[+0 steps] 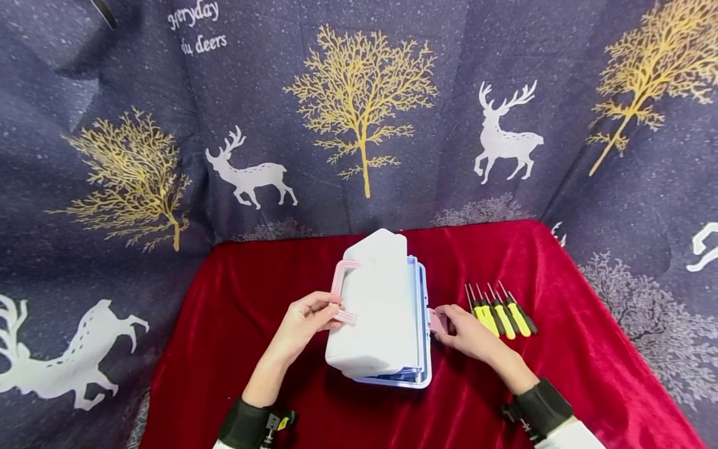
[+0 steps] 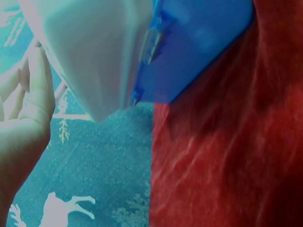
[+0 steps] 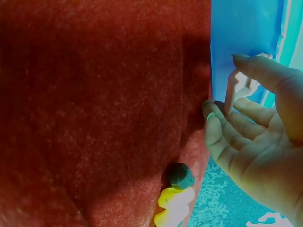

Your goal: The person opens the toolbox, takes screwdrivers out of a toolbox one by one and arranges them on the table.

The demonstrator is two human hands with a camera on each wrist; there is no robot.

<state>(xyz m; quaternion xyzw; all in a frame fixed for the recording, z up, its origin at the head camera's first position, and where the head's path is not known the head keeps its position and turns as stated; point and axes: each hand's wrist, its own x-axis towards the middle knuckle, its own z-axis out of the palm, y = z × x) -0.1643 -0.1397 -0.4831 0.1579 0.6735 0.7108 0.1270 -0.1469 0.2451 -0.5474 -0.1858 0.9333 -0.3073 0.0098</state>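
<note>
A plastic storage box stands mid-table, with a white lid (image 1: 378, 299) and a blue base (image 1: 427, 349). The lid sits tilted, and part of the base's inside shows along its right and near edges. On the lid is a pink handle (image 1: 338, 277), which my left hand (image 1: 305, 321) grips at its near end. At the box's right side my right hand (image 1: 465, 330) pinches a pink latch (image 1: 436, 321), seen closer in the right wrist view between thumb and fingers. Hinges (image 2: 154, 45) join lid and base in the left wrist view. The box's contents are hidden.
Several screwdrivers with yellow and black handles (image 1: 505, 318) lie in a row to the right of my right hand. Red velvet cloth (image 1: 252, 268) covers the table. A dark curtain (image 1: 392, 93) with trees and deer hangs behind and at both sides.
</note>
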